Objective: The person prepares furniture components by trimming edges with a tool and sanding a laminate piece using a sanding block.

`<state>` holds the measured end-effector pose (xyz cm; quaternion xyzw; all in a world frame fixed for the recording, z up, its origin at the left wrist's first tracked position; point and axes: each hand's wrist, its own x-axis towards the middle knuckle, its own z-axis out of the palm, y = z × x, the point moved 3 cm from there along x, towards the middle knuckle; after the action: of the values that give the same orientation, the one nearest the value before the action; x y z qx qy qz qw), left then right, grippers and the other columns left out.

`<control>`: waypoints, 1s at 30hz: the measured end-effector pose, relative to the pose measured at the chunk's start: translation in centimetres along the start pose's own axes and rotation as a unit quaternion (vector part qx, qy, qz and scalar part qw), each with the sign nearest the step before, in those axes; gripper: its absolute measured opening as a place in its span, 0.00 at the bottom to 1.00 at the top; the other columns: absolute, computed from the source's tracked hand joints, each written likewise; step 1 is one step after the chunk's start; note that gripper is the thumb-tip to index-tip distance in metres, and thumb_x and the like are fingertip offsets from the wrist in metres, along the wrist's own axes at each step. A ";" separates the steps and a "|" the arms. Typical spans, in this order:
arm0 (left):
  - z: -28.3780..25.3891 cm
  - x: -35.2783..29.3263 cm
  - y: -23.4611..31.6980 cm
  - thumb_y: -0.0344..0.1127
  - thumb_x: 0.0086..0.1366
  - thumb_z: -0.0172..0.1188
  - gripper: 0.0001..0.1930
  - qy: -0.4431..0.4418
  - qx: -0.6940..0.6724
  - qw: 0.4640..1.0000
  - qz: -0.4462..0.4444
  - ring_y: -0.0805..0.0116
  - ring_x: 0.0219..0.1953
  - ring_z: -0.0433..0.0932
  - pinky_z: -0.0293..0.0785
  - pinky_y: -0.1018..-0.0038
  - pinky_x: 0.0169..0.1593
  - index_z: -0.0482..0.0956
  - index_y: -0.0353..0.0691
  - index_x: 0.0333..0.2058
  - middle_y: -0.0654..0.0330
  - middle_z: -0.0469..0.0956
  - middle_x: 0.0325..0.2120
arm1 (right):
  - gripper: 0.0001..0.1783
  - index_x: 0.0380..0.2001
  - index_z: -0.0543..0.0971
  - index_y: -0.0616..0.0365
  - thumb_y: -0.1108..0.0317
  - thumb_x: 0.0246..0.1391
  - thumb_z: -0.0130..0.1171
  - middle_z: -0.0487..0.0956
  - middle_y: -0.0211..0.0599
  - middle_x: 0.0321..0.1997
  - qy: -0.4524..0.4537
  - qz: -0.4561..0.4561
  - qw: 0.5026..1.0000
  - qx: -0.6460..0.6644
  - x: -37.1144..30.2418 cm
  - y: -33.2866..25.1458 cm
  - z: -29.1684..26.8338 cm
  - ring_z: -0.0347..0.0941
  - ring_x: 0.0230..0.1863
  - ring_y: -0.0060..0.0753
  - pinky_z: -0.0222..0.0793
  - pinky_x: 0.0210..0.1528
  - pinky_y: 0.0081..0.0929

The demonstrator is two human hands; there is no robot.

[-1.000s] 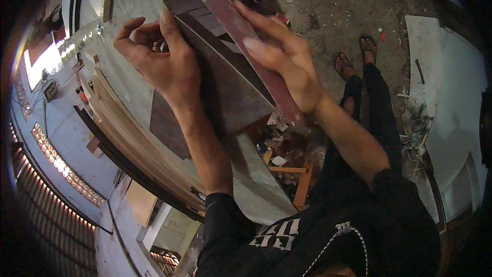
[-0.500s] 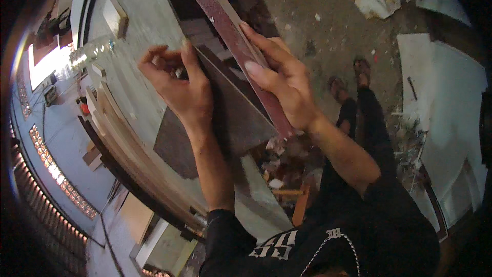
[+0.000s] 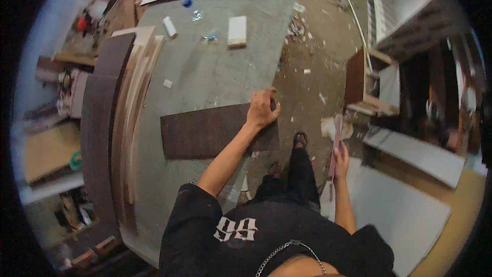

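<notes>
Grey counter [image 3: 205,72] carries a dark brown panel [image 3: 205,133]; left hand [image 3: 261,110] presses spread on it, right hand [image 3: 340,160] grips a narrow strip [image 3: 336,138].

- Dark brown panel [image 3: 205,132]: a flat, long rectangle with a matte wood-grain face, lying on the grey worktop [image 3: 205,72] near its right edge, its right end under a hand.
- Thin reddish strip [image 3: 335,143]: narrow and long, held roughly upright to the right, above the floor.
</notes>
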<state>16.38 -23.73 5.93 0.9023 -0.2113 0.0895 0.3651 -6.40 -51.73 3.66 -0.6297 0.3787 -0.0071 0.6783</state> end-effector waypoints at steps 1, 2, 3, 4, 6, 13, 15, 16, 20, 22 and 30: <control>0.1 0.0 -0.2 0.36 0.53 0.66 0.22 0.005 -0.008 1.000 -0.016 0.55 0.35 0.75 0.68 0.62 0.45 0.72 0.40 0.47 0.56 0.76 0.29 | 0.35 0.65 0.65 0.58 0.59 0.57 0.62 0.75 0.37 0.47 0.015 -0.027 0.998 -0.052 0.6 0.1 -1.7 0.77 0.39 0.28 0.74 0.36 0.23; 0.3 -0.6 -0.5 0.35 0.54 0.65 0.22 0.009 -0.014 0.999 -0.033 0.55 0.35 0.76 0.68 0.62 0.45 0.71 0.40 0.47 0.57 0.76 0.28 | 0.36 0.65 0.65 0.58 0.60 0.56 0.64 0.75 0.38 0.48 0.005 -0.065 0.994 -0.090 1.3 0.1 -2.3 0.77 0.40 0.29 0.75 0.38 0.24; 0.2 -1.0 -0.7 0.35 0.55 0.64 0.21 0.012 -0.018 0.998 -0.055 0.55 0.34 0.76 0.68 0.62 0.45 0.71 0.41 0.48 0.57 0.76 0.27 | 0.37 0.65 0.65 0.58 0.61 0.55 0.65 0.75 0.39 0.49 -0.009 -0.101 0.987 -0.128 2.1 0.1 -2.7 0.77 0.42 0.30 0.75 0.40 0.25; 0.4 -1.1 -0.6 0.34 0.55 0.64 0.20 0.014 -0.035 0.997 -0.062 0.55 0.35 0.76 0.69 0.62 0.45 0.72 0.41 0.47 0.57 0.76 0.27 | 0.38 0.65 0.64 0.58 0.62 0.53 0.67 0.75 0.40 0.50 -0.018 -0.136 0.976 -0.168 3.7 -0.4 -3.0 0.77 0.43 0.30 0.75 0.42 0.25; 0.5 -2.1 -1.1 0.33 0.56 0.64 0.17 0.013 -0.060 0.995 -0.083 0.56 0.35 0.76 0.69 0.62 0.45 0.73 0.42 0.45 0.59 0.76 0.27 | 0.39 0.63 0.68 0.58 0.64 0.49 0.71 0.75 0.43 0.56 -0.092 -0.188 0.959 -0.192 7.6 -2.9 0.0 0.74 0.53 0.38 0.69 0.55 0.33; -0.3 -2.6 -0.1 0.30 0.58 0.63 0.13 0.106 -0.015 0.991 -0.086 0.57 0.37 0.78 0.70 0.65 0.46 0.75 0.42 0.42 0.59 0.77 0.29 | 0.42 0.59 0.70 0.55 0.61 0.38 0.74 0.76 0.49 0.53 -0.230 -0.602 0.699 -0.310 22.9 -20.2 27.0 0.72 0.52 0.52 0.69 0.53 0.41; -0.4 -3.8 0.3 0.30 0.57 0.64 0.12 0.206 0.042 0.963 -0.169 0.57 0.39 0.77 0.69 0.64 0.48 0.75 0.42 0.41 0.59 0.77 0.31 | 0.42 0.61 0.69 0.52 0.59 0.40 0.72 0.76 0.48 0.50 -0.270 -0.588 0.672 -0.359 26.8 -22.8 34.0 0.70 0.53 0.53 0.67 0.55 0.43; -0.9 -4.3 0.7 0.30 0.57 0.65 0.12 0.254 0.078 0.942 -0.207 0.58 0.40 0.77 0.69 0.63 0.49 0.75 0.42 0.40 0.59 0.77 0.32 | 0.42 0.61 0.68 0.52 0.59 0.41 0.71 0.76 0.48 0.50 -0.281 -0.592 0.647 -0.389 27.8 -24.0 37.4 0.70 0.54 0.53 0.65 0.57 0.43; -0.9 -7.3 5.1 0.34 0.57 0.68 0.15 0.402 0.214 0.800 -0.391 0.55 0.45 0.75 0.66 0.60 0.53 0.75 0.42 0.41 0.58 0.77 0.38 | 0.41 0.62 0.67 0.51 0.56 0.44 0.69 0.74 0.49 0.54 -0.267 -0.668 0.544 -0.433 33.4 -26.0 45.3 0.68 0.56 0.53 0.61 0.59 0.47; 0.4 -9.6 7.8 0.36 0.57 0.69 0.17 0.440 0.244 0.733 -0.459 0.56 0.46 0.74 0.65 0.60 0.53 0.74 0.41 0.42 0.56 0.76 0.39 | 0.38 0.61 0.68 0.50 0.57 0.46 0.68 0.72 0.50 0.58 -0.257 -0.666 0.532 -0.455 34.6 -24.9 46.7 0.67 0.58 0.54 0.60 0.62 0.48; 7.9 -16.3 10.7 0.48 0.60 0.68 0.28 0.663 -0.076 0.522 -0.531 0.60 0.41 0.75 0.71 0.66 0.46 0.70 0.35 0.50 0.57 0.76 0.39 | 0.25 0.50 0.77 0.57 0.61 0.48 0.66 0.77 0.47 0.46 -0.326 -0.677 0.554 -0.358 25.6 -20.0 40.4 0.73 0.47 0.51 0.68 0.49 0.45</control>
<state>-2.96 -30.97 1.80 0.4961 0.6039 0.4352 0.4470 42.26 -34.01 4.69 -0.8506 -0.4349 -0.1221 0.2691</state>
